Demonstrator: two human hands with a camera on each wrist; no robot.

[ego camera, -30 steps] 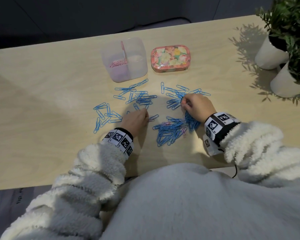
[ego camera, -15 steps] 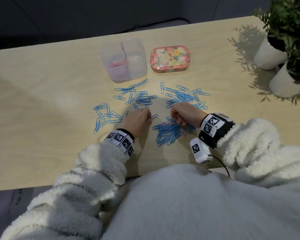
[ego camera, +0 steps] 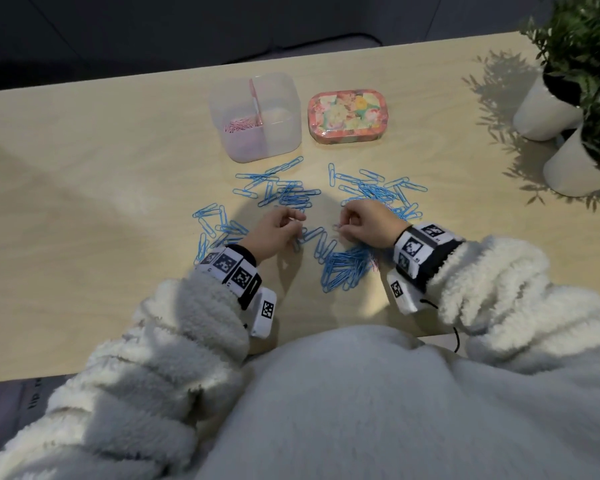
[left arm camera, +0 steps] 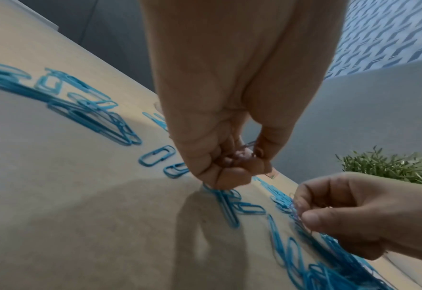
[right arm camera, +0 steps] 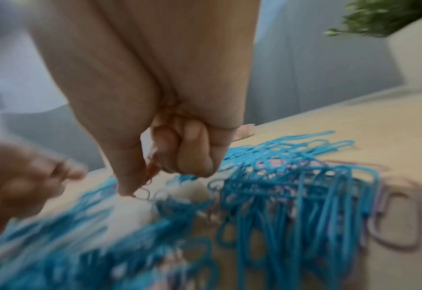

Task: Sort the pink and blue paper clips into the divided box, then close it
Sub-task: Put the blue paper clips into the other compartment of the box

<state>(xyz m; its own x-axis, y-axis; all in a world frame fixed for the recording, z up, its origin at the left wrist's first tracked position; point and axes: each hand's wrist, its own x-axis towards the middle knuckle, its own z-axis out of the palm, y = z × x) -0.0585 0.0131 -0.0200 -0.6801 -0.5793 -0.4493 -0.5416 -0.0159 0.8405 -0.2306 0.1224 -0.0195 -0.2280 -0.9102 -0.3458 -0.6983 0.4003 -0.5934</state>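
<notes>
The clear divided box [ego camera: 281, 133] stands open at the back, with pink clips [ego camera: 241, 124] in its left compartment. Its floral lid [ego camera: 347, 116] lies to the right. Blue clips [ego camera: 343, 268] lie in a dense pile between my wrists, and more are scattered around. A few pink clips [right arm camera: 391, 225] are mixed into the pile's edge. My left hand [ego camera: 293, 220] is curled into a fist above the table, with small pink clips [left arm camera: 242, 155] held inside the fingers. My right hand [ego camera: 343, 225] pinches one pink clip [right arm camera: 150, 172] between thumb and forefinger, just above the pile.
Two white pots with green plants [ego camera: 568, 98] stand at the table's right end. The table's near edge [ego camera: 84, 372] runs just below my sleeves. Bare wood stretches to the left of the clips.
My right hand has come left from the right-hand cluster of clips to the top of the pile, close to my left hand, with a clip pinched. The left hand has barely moved.
</notes>
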